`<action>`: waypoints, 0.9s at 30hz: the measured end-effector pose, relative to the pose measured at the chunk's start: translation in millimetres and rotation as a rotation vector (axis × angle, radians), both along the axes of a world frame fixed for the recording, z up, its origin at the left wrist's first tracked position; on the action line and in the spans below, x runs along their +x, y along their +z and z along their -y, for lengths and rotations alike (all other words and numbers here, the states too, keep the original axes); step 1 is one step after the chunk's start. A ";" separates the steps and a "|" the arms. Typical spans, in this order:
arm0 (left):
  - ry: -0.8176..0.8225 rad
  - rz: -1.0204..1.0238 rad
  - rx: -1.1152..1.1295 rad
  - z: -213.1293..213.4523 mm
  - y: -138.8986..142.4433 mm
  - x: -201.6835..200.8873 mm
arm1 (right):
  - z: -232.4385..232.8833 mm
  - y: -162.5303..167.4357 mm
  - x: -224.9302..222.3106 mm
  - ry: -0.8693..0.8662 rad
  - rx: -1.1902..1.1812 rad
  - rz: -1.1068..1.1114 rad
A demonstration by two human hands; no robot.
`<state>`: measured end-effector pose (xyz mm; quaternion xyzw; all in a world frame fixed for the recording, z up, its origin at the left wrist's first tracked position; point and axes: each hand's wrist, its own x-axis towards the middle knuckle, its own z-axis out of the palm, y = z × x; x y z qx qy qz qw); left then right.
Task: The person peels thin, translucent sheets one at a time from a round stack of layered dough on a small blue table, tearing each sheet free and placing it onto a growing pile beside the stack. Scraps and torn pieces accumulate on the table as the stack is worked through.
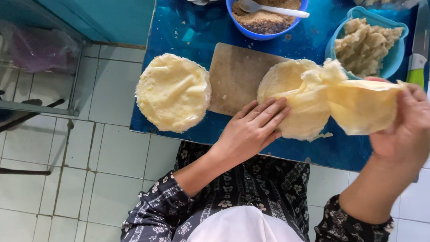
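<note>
The right hand (404, 124) is pinching one thin yellow wrapper sheet (361, 105) in a closed grip, lifting it off the right stack of wrappers (292, 99), which is lying on the blue desk (182, 24) beside a wooden board (237, 76). The left hand (250, 132) is pressing flat and open on the stack's near edge (holding nothing). Peeling slowly and low looks wise, since the sheet is clinging and could tear.
</note>
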<state>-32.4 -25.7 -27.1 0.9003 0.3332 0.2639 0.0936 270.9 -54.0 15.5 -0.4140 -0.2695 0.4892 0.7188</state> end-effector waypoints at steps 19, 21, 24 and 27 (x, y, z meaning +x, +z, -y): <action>-0.362 1.482 -1.719 3.2 -7.5 -7.1 | 8.6 21.7 -134.0 0.564 0.236 1.107; -0.386 1.467 -1.660 7.8 -5.3 -9.2 | 10.0 11.7 -143.9 0.501 0.165 0.981; -0.429 1.438 -1.505 11.9 -3.3 -2.2 | 12.8 -5.1 -155.8 0.391 0.049 0.822; -0.398 1.300 -1.300 13.5 -3.5 2.9 | 13.3 -16.0 -160.5 0.321 0.002 0.640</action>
